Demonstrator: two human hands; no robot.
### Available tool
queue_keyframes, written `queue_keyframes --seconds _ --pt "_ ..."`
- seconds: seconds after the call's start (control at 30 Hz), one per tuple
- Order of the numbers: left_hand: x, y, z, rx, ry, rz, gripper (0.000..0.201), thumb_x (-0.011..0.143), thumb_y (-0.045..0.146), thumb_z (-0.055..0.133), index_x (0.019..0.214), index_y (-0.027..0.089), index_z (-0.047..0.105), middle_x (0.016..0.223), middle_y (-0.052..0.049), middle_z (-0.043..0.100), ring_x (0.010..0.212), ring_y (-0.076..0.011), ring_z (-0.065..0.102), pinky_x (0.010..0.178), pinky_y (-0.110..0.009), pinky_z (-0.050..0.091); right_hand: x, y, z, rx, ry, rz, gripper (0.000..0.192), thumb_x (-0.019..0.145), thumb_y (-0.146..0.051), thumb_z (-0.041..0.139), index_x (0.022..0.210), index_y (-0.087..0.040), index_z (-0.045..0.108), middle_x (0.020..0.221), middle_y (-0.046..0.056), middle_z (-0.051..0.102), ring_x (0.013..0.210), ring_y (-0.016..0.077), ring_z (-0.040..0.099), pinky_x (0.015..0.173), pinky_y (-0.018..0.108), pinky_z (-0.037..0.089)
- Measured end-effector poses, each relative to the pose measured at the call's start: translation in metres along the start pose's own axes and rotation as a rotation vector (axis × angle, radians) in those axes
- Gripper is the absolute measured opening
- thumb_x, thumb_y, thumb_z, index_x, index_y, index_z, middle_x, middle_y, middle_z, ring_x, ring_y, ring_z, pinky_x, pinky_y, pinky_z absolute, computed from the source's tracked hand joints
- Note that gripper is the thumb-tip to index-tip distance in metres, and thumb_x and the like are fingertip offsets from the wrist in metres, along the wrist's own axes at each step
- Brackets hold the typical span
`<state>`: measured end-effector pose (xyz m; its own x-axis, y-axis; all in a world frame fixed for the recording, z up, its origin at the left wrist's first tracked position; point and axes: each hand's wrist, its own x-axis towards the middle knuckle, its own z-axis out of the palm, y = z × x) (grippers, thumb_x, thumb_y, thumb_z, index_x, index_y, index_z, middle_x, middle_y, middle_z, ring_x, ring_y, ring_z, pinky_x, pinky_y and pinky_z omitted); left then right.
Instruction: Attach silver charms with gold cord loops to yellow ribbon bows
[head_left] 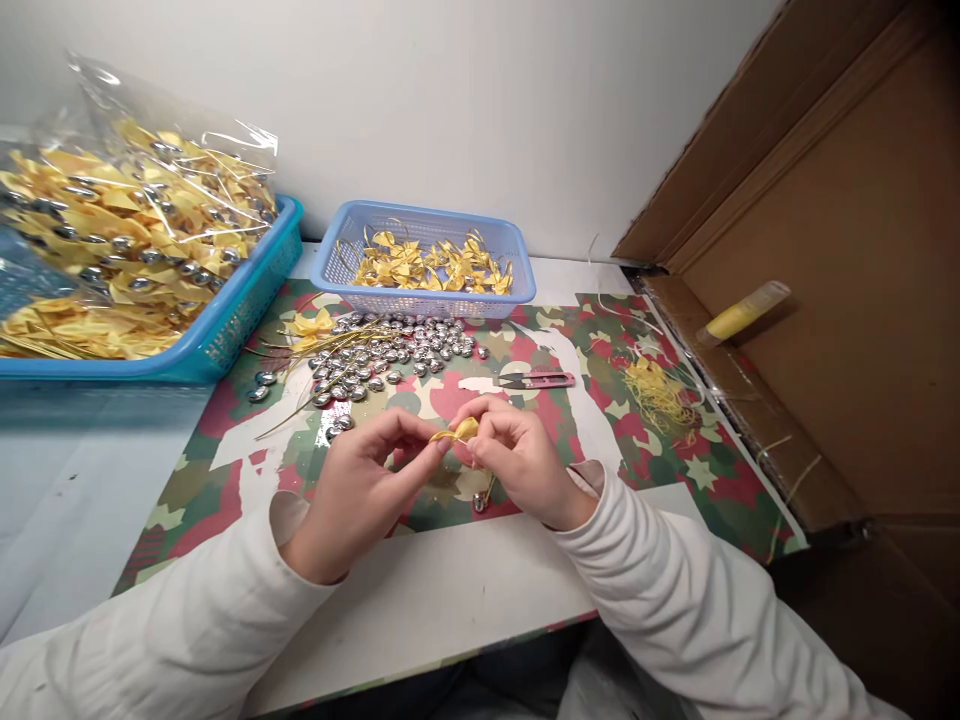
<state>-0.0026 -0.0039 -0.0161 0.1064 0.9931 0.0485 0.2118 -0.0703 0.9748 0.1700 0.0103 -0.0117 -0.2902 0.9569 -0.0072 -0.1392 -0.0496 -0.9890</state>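
Observation:
Between my hands is a small yellow ribbon bow (466, 429), pinched in the middle of the table's near half. The thumb and forefinger of my left hand (367, 490) are closed on its left end. My right hand (521, 460) pinches its right side, fingers curled, with a thin pale strand near the fingertips. A silver bell-like bead (479, 502) hangs or lies just below my right fingers, by a gold cord. Beyond my hands lies a heap of shiny silver beads (375, 355). Pink-handled thread snips (536, 381) lie behind my right hand.
A blue basket (341, 290) with yellow bows stands at the back. At left, a larger blue basket (225, 335) carries a clear bag (150, 215) of bows and beads. Yellow thread scraps (660, 393) lie at right, beside a cardboard wall (840, 300) with a yellow tube (744, 312).

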Motion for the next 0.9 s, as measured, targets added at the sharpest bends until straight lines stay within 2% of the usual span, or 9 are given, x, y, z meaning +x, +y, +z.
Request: queue_keyframes --seconds 0.2,0.5,0.7,0.77,0.9 --pt "0.001 0.002 0.001 0.019 0.006 0.012 0.014 0.081 0.032 0.069 0.076 0.020 0.066 0.066 -0.001 0.066 0.061 -0.0154 0.060 0.052 -0.026 0.047 0.000 0.001 0.000 -0.036 0.011 -0.012 0.026 0.071 -0.020 0.063 0.051 -0.018 0.046 0.093 0.004 0.058 0.073 0.0130 0.055 0.066 0.029 0.046" --pt "-0.003 0.008 0.001 0.234 0.065 0.206 0.010 0.082 0.027 0.062 0.074 0.022 0.067 0.066 0.000 0.068 0.060 -0.0169 0.062 0.056 -0.029 0.050 0.000 0.000 0.001 -0.075 0.005 -0.018 0.027 0.072 -0.020 0.063 0.052 -0.018 0.045 0.090 0.004 0.057 0.075 0.0128 0.055 0.065 0.027 0.044" --pt "-0.006 0.015 0.002 0.287 0.099 0.222 0.010 0.083 0.028 0.062 0.075 0.026 0.066 0.067 0.000 0.071 0.070 -0.0212 0.070 0.056 -0.029 0.055 -0.002 0.000 0.002 -0.088 0.013 -0.025 0.026 0.072 -0.020 0.062 0.052 -0.019 0.045 0.091 0.004 0.057 0.075 0.0134 0.054 0.062 0.026 0.043" --pt "-0.006 0.014 0.002 0.315 0.109 0.270 0.009 0.083 0.027 0.062 0.076 0.026 0.066 0.070 0.000 0.073 0.070 -0.0207 0.071 0.060 -0.031 0.057 -0.002 0.000 0.003 -0.092 0.017 -0.024 0.026 0.072 -0.020 0.063 0.053 -0.019 0.045 0.092 0.004 0.057 0.076 0.0134 0.053 0.063 0.026 0.043" --pt "-0.005 0.011 0.000 0.382 0.132 0.463 0.007 0.083 0.022 0.063 0.077 0.026 0.065 0.073 0.000 0.075 0.067 -0.0198 0.071 0.062 -0.032 0.057 -0.004 0.000 0.005 -0.100 0.013 -0.020 0.027 0.074 -0.021 0.062 0.054 -0.019 0.044 0.092 0.004 0.053 0.076 0.0128 0.053 0.065 0.027 0.043"
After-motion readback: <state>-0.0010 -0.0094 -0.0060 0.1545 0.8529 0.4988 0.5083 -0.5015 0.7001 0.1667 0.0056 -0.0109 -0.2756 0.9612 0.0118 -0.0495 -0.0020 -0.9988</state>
